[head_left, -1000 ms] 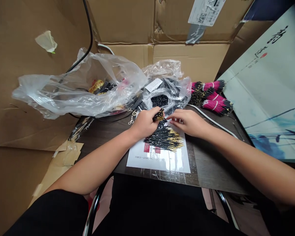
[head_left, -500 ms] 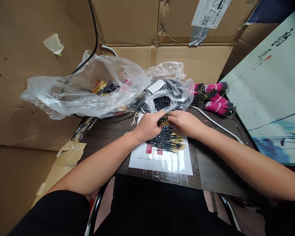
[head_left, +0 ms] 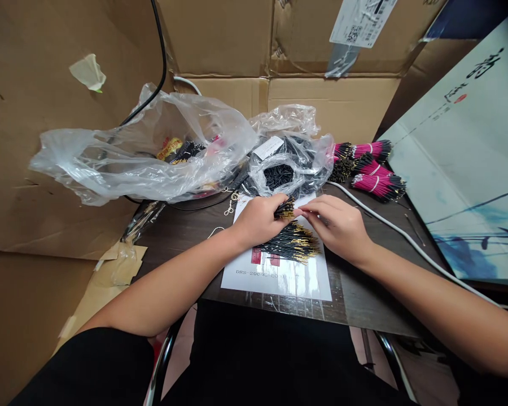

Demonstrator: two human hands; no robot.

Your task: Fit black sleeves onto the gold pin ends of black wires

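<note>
In the head view, the left hand (head_left: pixel 257 221) has its grip closed around a bundle of black gold-tipped wires (head_left: pixel 284 208) above the desk (head_left: pixel 366 293). The right hand (head_left: pixel 336 225) sits between three and four o'clock of it, fingers beside the left fingertips; whether its grip pinches a wire, I cannot tell. Loose wires (head_left: pixel 285 243) lie at six o'clock on a white sheet (head_left: pixel 235 280), an opened plastic bag (head_left: pixel 259 181) at twelve, and pink bundles (head_left: pixel 377 185) near two.

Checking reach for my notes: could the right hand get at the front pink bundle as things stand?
Probably yes: the front pink bundle lies uncovered near the right hand, and the white cable between looks easily crossed.
</note>
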